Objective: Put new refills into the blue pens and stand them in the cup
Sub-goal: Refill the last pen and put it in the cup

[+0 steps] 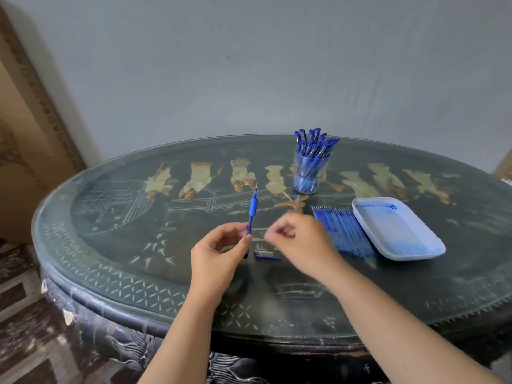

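Two bare hands hover over the near middle of a dark oval table inlaid with pale figures. The left hand pinches the lower barrel of a blue pen between thumb and curled fingers, holding it almost upright with the metal tip pointing up and away from the person. The pen carries no cap. The right hand sits just beside it, apart from the pen. Its fingers are curled inward, but motion blur makes it impossible to tell whether they pinch anything. A small blue cap lies flat on the table between the two hands.

Beyond the right hand, a row of blue refills lies side by side, tips pointing to the far edge. The row touches the left rim of a white tray, which is smeared with blue ink. Farther back stands a clear cup, well apart from the hands, packed with capped blue pens standing cap-end up.
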`<state>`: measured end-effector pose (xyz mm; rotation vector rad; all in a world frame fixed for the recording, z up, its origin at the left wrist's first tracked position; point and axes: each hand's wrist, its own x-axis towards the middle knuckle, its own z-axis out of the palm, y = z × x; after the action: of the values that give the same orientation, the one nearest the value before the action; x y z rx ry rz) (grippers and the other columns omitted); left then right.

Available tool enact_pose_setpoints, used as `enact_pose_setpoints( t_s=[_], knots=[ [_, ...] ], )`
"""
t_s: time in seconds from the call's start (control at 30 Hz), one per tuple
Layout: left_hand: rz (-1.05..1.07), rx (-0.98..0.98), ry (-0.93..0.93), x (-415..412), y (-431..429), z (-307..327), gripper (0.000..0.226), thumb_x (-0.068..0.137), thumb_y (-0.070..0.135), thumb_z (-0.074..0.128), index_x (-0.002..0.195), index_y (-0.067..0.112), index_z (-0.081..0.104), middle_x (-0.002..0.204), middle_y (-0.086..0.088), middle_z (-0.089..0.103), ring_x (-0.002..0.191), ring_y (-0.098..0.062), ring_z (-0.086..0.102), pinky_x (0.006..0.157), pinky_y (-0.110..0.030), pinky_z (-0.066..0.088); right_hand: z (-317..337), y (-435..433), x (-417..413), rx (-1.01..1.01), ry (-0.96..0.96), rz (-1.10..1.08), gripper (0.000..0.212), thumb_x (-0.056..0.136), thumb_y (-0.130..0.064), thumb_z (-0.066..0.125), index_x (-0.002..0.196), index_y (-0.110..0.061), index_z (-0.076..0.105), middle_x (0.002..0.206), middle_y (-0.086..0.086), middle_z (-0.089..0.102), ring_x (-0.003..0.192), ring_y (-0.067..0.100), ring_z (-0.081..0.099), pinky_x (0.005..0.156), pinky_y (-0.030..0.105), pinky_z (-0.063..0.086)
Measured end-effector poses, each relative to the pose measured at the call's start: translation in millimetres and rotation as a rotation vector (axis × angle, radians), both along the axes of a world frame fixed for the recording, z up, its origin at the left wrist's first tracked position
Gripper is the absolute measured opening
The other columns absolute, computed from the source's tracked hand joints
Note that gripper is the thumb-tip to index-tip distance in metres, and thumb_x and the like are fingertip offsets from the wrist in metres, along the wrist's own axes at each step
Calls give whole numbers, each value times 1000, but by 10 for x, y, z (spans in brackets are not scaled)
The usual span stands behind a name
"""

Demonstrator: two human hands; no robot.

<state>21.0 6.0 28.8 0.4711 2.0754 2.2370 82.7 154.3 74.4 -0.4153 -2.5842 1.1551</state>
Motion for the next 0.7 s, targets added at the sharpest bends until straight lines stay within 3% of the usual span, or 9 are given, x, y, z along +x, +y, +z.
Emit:
enact_pose_setpoints(
  t_s=[0.07,0.13,0.33,0.5,0.63,0.7],
  knots=[
    [-6,-6,-2,1,2,1,20,81,-1,75,93,15,76,82,6,74,73,-5,65,66,-15,51,258,85,-55,-271,142,-73,5,87,-15,70,85,-20,70,81,-6,73,75,1,67,69,14,52],
    [-10,-14,1,6,2,-4,19,80,0,75,93,14,76,82,6,75,73,-4,65,66,-15,52,482,146,-115,-416,246,-75,7,89,-10,68,88,-17,69,81,-1,74,72,5,70,67,19,55],
    [-16,-42,15,11,3,-2,21,79,2,77,92,18,77,86,6,75,75,-3,67,69,-17,53,698,163,-289,-275,231,60,13,89,-5,68,92,-16,71,87,2,75,82,13,72,77,26,58],
    [-14,-58,15,8,-5,-4,20,80,4,77,92,20,77,88,5,75,78,-5,68,71,-22,56,637,150,-336,-123,157,126,13,87,-6,70,92,-18,72,83,-2,75,79,5,71,80,25,58],
    [-13,-79,19,6,-4,1,20,80,4,77,93,19,77,88,6,75,78,-6,69,72,-23,57,598,148,-336,-92,86,127,11,89,-14,68,90,-25,71,83,-1,75,81,7,71,85,36,58],
    [-14,-85,22,6,-5,-1,20,80,4,77,93,19,77,87,6,75,78,-6,69,72,-23,57,601,155,-345,-84,60,119,5,89,-20,70,92,-24,72,83,-7,73,81,5,69,84,33,57]
  ],
)
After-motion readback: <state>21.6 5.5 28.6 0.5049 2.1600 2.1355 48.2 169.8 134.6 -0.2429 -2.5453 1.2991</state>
